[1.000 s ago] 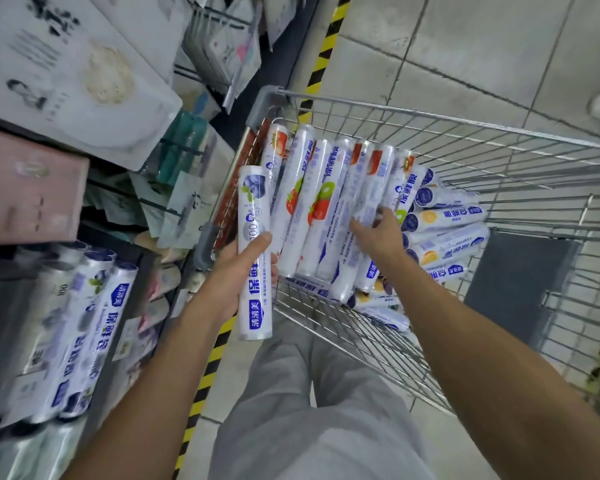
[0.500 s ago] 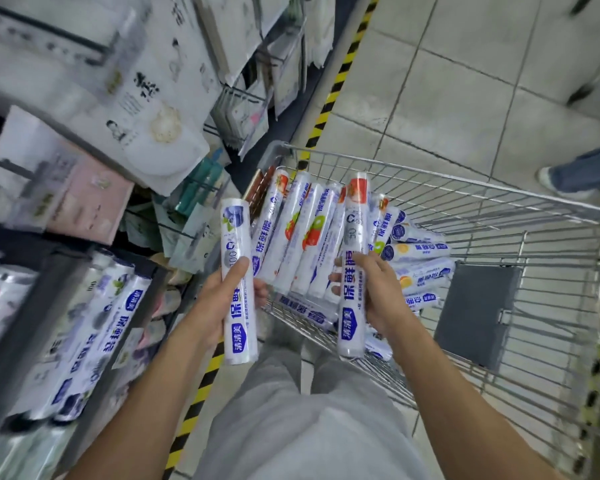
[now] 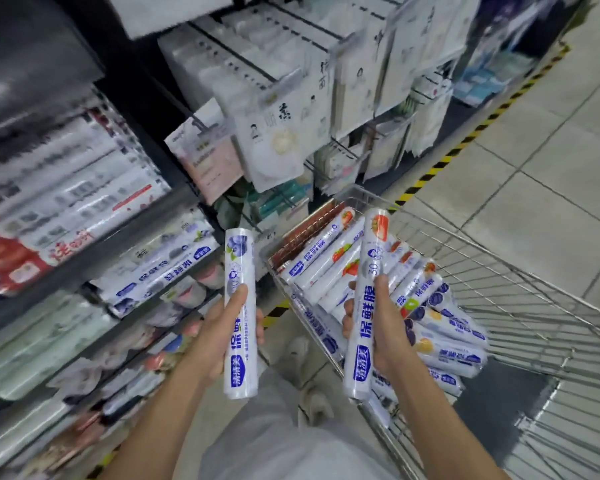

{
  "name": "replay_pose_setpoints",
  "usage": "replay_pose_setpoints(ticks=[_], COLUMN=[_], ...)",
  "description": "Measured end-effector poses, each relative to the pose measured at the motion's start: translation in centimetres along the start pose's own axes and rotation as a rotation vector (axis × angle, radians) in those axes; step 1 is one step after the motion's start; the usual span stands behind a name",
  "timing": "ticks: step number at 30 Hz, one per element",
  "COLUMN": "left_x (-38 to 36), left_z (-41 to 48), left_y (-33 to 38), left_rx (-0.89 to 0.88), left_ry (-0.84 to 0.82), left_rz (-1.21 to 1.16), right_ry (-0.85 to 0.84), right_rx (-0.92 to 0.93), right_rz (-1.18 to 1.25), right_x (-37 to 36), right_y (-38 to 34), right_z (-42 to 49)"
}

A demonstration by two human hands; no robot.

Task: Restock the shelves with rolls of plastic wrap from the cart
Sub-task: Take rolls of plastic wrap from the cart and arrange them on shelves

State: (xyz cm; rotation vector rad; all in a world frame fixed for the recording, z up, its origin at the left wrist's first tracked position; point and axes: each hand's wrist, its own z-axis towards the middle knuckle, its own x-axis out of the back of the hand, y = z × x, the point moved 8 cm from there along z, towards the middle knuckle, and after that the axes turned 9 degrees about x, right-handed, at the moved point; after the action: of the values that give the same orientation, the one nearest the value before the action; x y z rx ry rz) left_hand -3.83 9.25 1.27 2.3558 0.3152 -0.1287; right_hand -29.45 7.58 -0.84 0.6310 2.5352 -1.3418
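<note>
My left hand (image 3: 217, 337), 7 o'clock: fingers wrapped round lower half of blueberry roll (image 3: 239, 258), upright. My right hand (image 3: 388, 336), 5 o'clock: wrapped round strawberry roll (image 3: 373, 244), upright, over cart (image 3: 533, 306). I judge rolls light, stiff, wrapper slick, so grip mid-body. Spare rolls (image 3: 326, 268) piled in cart, 2 o'clock. Shelf (image 3: 94, 258) with matching stock, 9 o'clock.

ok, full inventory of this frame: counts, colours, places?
blueberry roll: one, white and blue, upright in left hand
strawberry roll: one, white with red fruit, upright in right hand
cart rolls: many, count unclear, white and blue, piled in cart
cart: one, silver wire, right of shelving
shelf rolls: several, blurred, white and blue, left shelf
hanging packs: many, mostly white, pegs above
hazard tape: one strip, yellow and black, floor beside shelving
left hand: grips blueberry roll
right hand: grips strawberry roll
</note>
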Motion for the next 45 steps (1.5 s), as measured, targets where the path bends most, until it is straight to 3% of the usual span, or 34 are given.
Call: replay_pose_setpoints(ticks=[12, 21, 26, 34, 45], left_x=[9.7, 18.5, 24.8, 33.3, 39.7], left_z=[-14.7, -25.9, -31.9, -38.5, -38.6], left_y=[-4.5, -8.3, -11.9, -15.9, -13.4], left_rx=[-0.203, -0.319, -0.371, -0.413, -0.375], left_ry=[0.337, 0.533, 0.607, 0.572, 0.549], left_rz=[-0.241, -0.466, -0.537, -0.592, -0.421], right_ry=[-0.495, -0.820, -0.892, -0.904, -0.883], right_rx=[0.011, -0.014, -0.021, -0.051, -0.059], right_rz=[-0.343, -0.582, -0.680, -0.701, -0.633], right_x=[-13.2, -25.0, -29.8, -34.9, -40.4], right_y=[3.2, 11.1, 16.7, 24.1, 27.3], right_z=[-6.8, -16.6, -22.5, -31.0, -32.4])
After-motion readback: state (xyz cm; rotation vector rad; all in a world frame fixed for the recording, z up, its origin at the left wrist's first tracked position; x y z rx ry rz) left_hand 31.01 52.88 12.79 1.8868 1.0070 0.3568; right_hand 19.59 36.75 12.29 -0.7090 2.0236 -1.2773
